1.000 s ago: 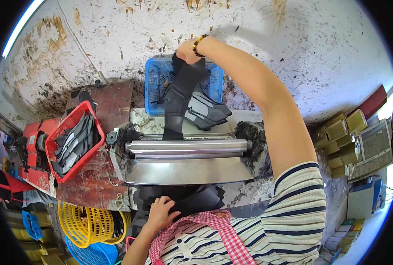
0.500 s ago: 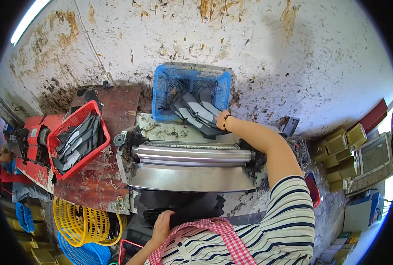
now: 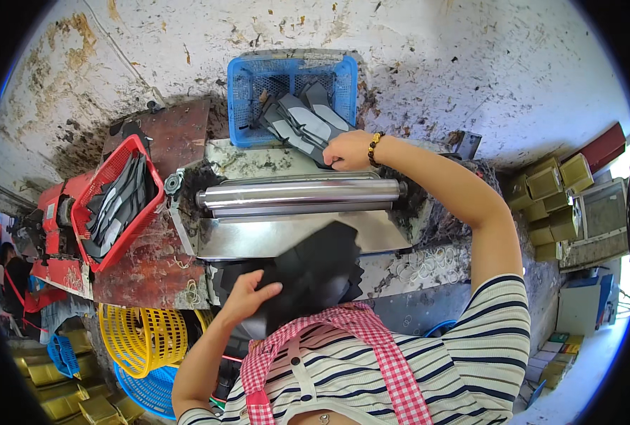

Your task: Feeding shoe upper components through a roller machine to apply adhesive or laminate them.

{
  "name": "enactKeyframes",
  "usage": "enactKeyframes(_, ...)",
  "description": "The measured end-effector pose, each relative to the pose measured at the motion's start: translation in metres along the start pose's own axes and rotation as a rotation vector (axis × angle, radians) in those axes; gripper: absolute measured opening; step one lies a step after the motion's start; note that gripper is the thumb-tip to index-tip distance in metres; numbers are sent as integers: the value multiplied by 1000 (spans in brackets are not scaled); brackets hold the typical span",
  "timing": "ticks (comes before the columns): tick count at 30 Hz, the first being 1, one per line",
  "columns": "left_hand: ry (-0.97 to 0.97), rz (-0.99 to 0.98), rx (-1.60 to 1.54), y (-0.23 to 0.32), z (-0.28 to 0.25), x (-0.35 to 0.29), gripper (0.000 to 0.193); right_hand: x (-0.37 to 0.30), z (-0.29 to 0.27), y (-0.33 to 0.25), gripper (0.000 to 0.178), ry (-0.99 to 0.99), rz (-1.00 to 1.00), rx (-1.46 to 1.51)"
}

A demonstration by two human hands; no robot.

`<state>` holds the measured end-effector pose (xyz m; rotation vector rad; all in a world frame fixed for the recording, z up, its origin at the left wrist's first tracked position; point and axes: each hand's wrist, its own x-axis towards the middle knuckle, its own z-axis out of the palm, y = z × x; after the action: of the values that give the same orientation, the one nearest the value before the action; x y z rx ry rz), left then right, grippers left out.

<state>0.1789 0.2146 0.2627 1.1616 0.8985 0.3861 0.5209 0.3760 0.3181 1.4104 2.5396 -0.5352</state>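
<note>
My right hand (image 3: 347,150) reaches over the steel rollers (image 3: 301,193) of a bench machine, fingers curled at the edge of the dark grey pieces (image 3: 302,120) that spill out of a blue basket (image 3: 290,81). It seems to pinch one of those pieces. My left hand (image 3: 248,296) lies flat on a stack of black cut pieces (image 3: 315,273) held against my body, just in front of the machine's shiny feed plate (image 3: 279,239).
A red basket (image 3: 117,202) of grey pieces sits on a rusty table at the left. Yellow (image 3: 141,336) and blue baskets stand on the floor lower left. Olive boxes (image 3: 552,195) are stacked at the right. A stained wall lies behind.
My right hand came down from holding a long black piece up high and now rests at the blue basket's front edge. My left hand has shifted up onto the black stack.
</note>
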Motion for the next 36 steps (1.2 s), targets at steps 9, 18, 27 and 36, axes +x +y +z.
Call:
enactKeyframes(9,151,-176,52,6,-10,16,31,39,31,-11,41,-200,61,463)
enactKeyframes(18,285,30,163,-55,-27,-4,35,40,-17,-21,29,105,-223,302)
enactKeyframes(27,712,649,1118,9,-4,-4,32,0,-75,-63,19,334,-216,-130)
enactKeyframes(36,-31,180,685,123,-77,206,50,-19,-111,-83,19,434,-306,-261)
